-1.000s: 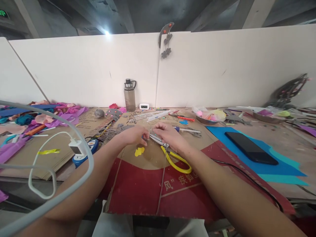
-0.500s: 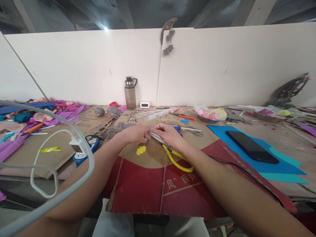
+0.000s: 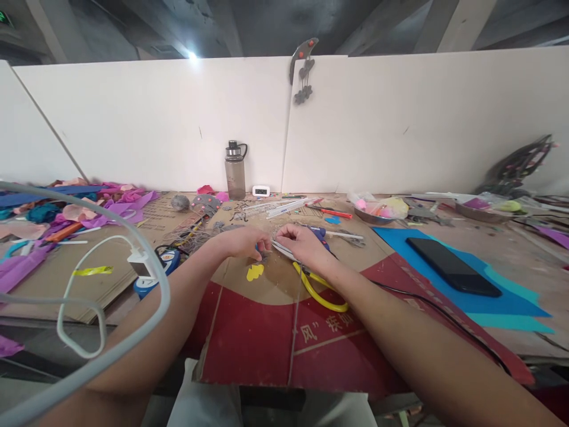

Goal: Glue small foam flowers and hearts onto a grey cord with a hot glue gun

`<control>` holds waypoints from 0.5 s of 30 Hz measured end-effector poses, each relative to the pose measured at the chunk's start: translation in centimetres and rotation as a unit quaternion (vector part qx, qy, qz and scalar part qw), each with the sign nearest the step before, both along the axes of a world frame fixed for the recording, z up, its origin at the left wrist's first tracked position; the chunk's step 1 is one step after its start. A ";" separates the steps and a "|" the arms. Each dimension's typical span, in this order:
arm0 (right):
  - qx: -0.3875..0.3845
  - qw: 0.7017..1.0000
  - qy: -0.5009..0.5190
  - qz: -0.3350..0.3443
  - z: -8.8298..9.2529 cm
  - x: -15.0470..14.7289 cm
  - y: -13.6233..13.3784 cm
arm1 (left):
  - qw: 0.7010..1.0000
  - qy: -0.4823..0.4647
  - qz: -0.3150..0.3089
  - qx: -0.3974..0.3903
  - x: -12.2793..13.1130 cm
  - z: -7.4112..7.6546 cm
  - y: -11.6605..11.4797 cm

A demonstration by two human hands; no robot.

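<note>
My left hand (image 3: 246,242) and my right hand (image 3: 300,244) meet over the middle of a brown and red cardboard sheet (image 3: 267,332). Both are closed in a pinch on a small piece between them, too small to name; a bit of blue shows at the left fingertips. Under my right hand lie yellow-handled scissors (image 3: 316,290), their blades hidden by the fingers. A small yellow cut-out (image 3: 254,272) lies on the cardboard just below my left hand.
A grey water bottle (image 3: 234,171) and a small white clock (image 3: 260,191) stand by the white partition. A black phone (image 3: 452,265) lies on blue sheets at right. Purple and pink scraps (image 3: 66,213) pile at left. A white charger cable (image 3: 89,284) loops near left.
Both hands stay together in the same spot; the fingers have shifted slightly on the small piece. The view has tilted a little.
</note>
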State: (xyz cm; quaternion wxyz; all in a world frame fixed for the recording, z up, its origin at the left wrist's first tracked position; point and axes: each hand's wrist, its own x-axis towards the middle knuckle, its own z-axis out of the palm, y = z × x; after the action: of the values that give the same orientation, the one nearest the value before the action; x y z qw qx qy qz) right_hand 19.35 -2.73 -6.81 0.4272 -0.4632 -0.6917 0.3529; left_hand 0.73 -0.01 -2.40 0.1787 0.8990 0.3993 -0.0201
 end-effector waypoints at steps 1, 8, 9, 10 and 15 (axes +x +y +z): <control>0.003 1.000 -0.003 0.004 0.0 0.0 0.0 | 1.000 0.002 0.003 -0.004 0.0 0.1 -0.1; -0.047 0.997 0.055 0.003 0.0 -0.3 -0.2 | 0.985 -0.135 -0.001 -0.104 -1.4 0.4 0.7; -0.076 0.993 0.086 0.004 0.0 -0.4 -0.4 | 0.978 -0.170 -0.004 -0.123 -1.6 0.5 0.8; -0.107 0.987 0.121 0.009 0.2 -0.5 -0.5 | 0.970 -0.206 -0.005 -0.126 -1.7 0.6 0.9; -0.220 0.920 0.314 0.076 1.1 -0.5 -0.8 | 0.912 -0.402 -0.018 0.078 -0.6 1.2 0.2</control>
State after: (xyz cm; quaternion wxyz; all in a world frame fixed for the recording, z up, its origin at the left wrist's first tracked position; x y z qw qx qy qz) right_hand 18.82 -3.50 -5.68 0.4814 -0.3568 -0.4601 0.6552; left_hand 0.15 0.16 -1.16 0.2527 0.8493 0.2779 0.3709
